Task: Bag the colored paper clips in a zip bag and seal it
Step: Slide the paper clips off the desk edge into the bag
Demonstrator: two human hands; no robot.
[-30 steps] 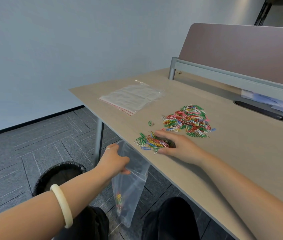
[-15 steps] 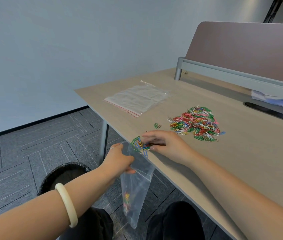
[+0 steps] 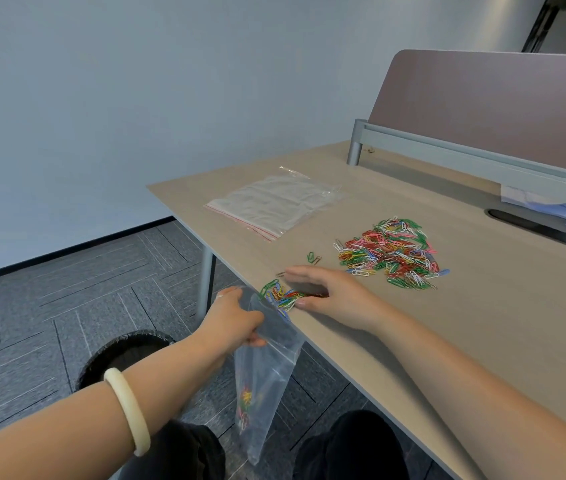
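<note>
My left hand grips the mouth of a clear zip bag that hangs below the desk's front edge, with a few coloured clips at its bottom. My right hand lies flat on the desk, fingers cupped behind a small bunch of coloured paper clips right at the edge over the bag's mouth. A large pile of coloured paper clips lies on the desk beyond my right hand. Two stray clips lie between the pile and the edge.
A stack of spare clear zip bags lies at the desk's far left. A grey rail and brown divider panel run along the back, with papers and a dark cable slot. A black bin stands on the floor below left.
My right hand has swept the small bunch of clips left across the desk to its edge, above the bag's mouth. My left hand kept hold of the bag.
</note>
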